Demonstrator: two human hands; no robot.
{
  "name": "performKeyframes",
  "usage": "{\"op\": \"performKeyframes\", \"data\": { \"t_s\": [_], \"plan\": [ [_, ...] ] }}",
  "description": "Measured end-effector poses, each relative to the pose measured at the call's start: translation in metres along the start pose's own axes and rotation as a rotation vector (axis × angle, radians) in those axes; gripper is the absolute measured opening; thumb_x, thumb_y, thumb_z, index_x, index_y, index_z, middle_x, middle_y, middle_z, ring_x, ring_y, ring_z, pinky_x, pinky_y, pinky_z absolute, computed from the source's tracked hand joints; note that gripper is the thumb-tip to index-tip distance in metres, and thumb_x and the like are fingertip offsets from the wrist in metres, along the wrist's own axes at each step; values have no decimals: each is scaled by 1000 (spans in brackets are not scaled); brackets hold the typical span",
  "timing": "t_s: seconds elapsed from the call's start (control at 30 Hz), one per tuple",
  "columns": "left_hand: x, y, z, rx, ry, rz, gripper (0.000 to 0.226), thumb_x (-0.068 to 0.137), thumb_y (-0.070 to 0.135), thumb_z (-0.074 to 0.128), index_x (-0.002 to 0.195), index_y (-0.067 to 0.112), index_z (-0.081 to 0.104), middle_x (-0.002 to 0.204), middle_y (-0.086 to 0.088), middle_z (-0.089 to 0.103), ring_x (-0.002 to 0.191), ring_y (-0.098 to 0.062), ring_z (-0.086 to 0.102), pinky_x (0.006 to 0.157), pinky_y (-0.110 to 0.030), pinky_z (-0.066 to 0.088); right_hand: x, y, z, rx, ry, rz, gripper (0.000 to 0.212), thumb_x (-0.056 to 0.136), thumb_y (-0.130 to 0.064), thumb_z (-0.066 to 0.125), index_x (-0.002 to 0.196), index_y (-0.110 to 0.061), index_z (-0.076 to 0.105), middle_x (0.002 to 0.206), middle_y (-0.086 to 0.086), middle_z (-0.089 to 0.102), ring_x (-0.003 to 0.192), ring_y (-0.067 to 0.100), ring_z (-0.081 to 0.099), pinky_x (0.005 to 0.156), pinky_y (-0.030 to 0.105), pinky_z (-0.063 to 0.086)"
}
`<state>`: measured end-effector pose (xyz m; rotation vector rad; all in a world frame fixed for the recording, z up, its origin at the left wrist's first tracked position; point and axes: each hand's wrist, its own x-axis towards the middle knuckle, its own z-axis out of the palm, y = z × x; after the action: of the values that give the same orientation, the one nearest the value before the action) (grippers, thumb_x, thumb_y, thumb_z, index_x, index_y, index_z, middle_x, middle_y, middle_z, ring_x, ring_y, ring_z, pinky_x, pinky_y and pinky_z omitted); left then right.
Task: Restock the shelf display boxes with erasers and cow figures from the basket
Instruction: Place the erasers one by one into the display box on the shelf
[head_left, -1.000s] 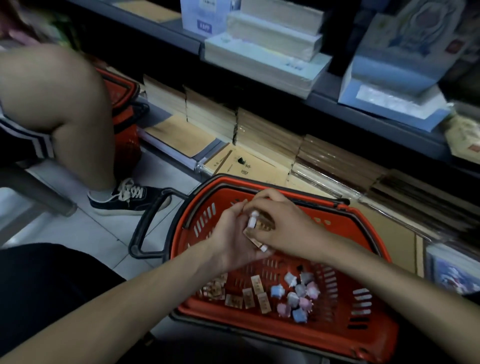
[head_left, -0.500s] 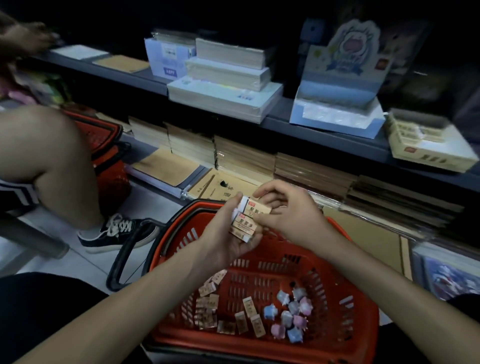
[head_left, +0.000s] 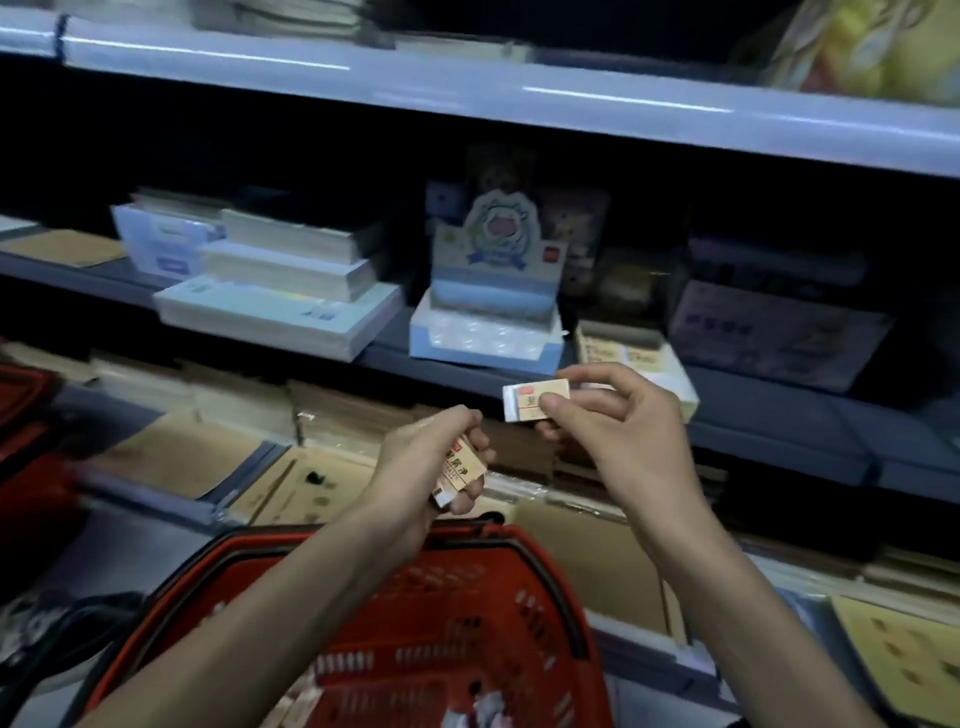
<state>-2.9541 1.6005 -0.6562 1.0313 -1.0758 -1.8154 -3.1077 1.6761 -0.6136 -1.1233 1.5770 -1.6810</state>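
Hands apart: right hand (head_left: 613, 441) pinches one eraser (head_left: 524, 401), left hand (head_left: 415, 467) grips perhaps several erasers (head_left: 464, 466) nearby.

Dim, bluish light. Glare streaks the upper shelf edge (head_left: 467, 98). Motion blur smears everything, worst toward the corners.

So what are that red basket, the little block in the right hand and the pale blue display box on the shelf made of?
The red basket looks like moulded plastic, glossy, with slotted walls. The block pinched by the right hand is an eraser in a printed paper sleeve, its white end bare, probably rubber or vinyl. The display box seems printed cardboard, folded flat panels, matte.
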Motion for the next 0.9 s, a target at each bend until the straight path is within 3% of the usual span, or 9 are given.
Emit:
{"op": "performKeyframes", "data": {
  "t_s": [0.13,0.23,0.33,0.4,0.5,0.6,0.67,0.8,0.9],
  "plan": [
    [12,16,42,223,-38,196,25,91,23,70,73,5,73,66,-15,67,43,-22,48,38,-22,30,24,-10,-41,-70,163,-5,14,89,-1,74,99,-11,72,93,13,77,72,27,77,77,34,64],
    [23,24,68,492,-39,343,23,87,27,70,65,24,77,52,-4,62,42,-17,48,46,-23,36,49,-10,-67,-162,220,2,17,90,-3,72,104,-12,70,94,12,77,73,23,78,84,45,63],
    [34,23,87,806,-38,492,24,82,34,64,99,43,78,48,9,59,42,-9,44,49,-24,37,82,-7,-89,-409,294,-47,20,89,-4,71,102,-20,70,81,4,76,67,13,76,80,42,63],
    [40,19,99,1124,-21,618,35,85,40,61,117,47,72,59,11,65,56,-10,55,54,-28,43,101,-6,-99,-582,315,-70,22,88,-5,71,95,-26,69,77,-2,74,67,12,75,75,36,63],
    [54,10,115,1473,10,822,43,93,41,51,135,47,61,98,4,76,96,-23,67,68,-31,46,124,2,-107,-775,266,-39,23,84,-7,72,87,-30,69,81,-3,75,80,16,74,76,34,61],
    [66,3,121,1630,5,880,40,96,38,47,133,40,62,103,1,75,100,-26,67,71,-33,45,139,12,-108,-812,175,69,26,79,-5,79,89,-28,72,94,2,75,91,20,73,83,38,62],
    [69,2,121,1680,19,902,35,97,40,48,127,36,65,100,2,75,97,-25,68,67,-32,44,145,16,-110,-893,112,123,34,74,-5,86,102,-23,75,110,5,72,102,22,70,88,38,60],
    [69,0,119,1699,57,894,29,97,40,49,119,35,67,92,2,74,89,-24,67,63,-30,36,145,14,-110,-1100,1,2,34,81,-15,86,113,-13,75,105,7,70,94,24,69,84,38,59],
    [70,1,118,1683,57,862,30,95,40,51,120,36,67,96,3,74,93,-24,68,67,-30,43,144,15,-110,-1238,3,-52,39,80,-23,88,113,-9,73,108,11,71,100,31,66,87,42,58]
  ]
}}
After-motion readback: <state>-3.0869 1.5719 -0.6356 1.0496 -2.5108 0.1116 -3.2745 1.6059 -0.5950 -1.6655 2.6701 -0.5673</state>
